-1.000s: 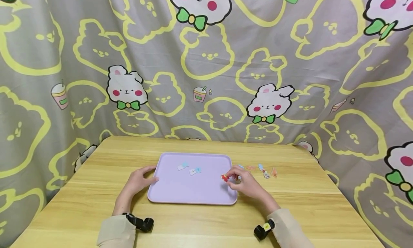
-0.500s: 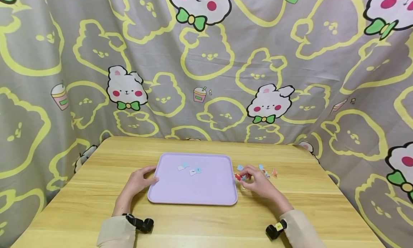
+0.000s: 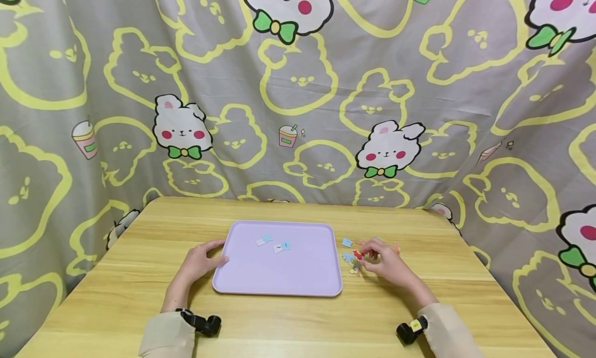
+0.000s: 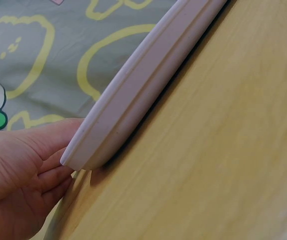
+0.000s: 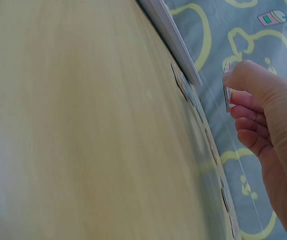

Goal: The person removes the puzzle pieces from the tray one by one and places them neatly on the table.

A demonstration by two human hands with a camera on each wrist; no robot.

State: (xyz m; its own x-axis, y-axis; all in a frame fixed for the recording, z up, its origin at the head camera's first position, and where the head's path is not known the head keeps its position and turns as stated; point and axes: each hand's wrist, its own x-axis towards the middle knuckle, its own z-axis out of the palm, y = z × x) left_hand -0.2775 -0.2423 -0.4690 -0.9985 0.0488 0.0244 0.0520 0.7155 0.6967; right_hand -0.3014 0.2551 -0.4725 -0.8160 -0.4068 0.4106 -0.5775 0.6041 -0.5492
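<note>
My left hand (image 3: pixel 199 262) grips the left edge of a lilac tray (image 3: pixel 274 275), thumb over the rim; the left wrist view shows the other fingers by the tray's outer side (image 4: pixel 128 95). My right hand (image 3: pixel 387 263) is to the right of the tray, pinching a small red puzzle piece (image 3: pixel 358 255) between thumb and fingers. In the right wrist view the thin piece (image 5: pixel 227 92) is held edge-on, above the table. Two small groups of white-and-blue pieces, one on the left (image 3: pixel 263 240) and one nearer the middle (image 3: pixel 281 247), lie on the tray.
Right of the tray lie several loose pieces: a blue one (image 3: pixel 347 242), another blue one (image 3: pixel 347 257), a yellowish one (image 3: pixel 355 270) and an orange one (image 3: pixel 397 248), some partly hidden by the right hand. A patterned curtain (image 3: pixel 321 125) hangs behind the wooden table (image 3: pixel 279 322).
The right hand has moved right with the red puzzle piece, from over the tray's right edge to over the loose pieces. The left hand and tray have stayed put.
</note>
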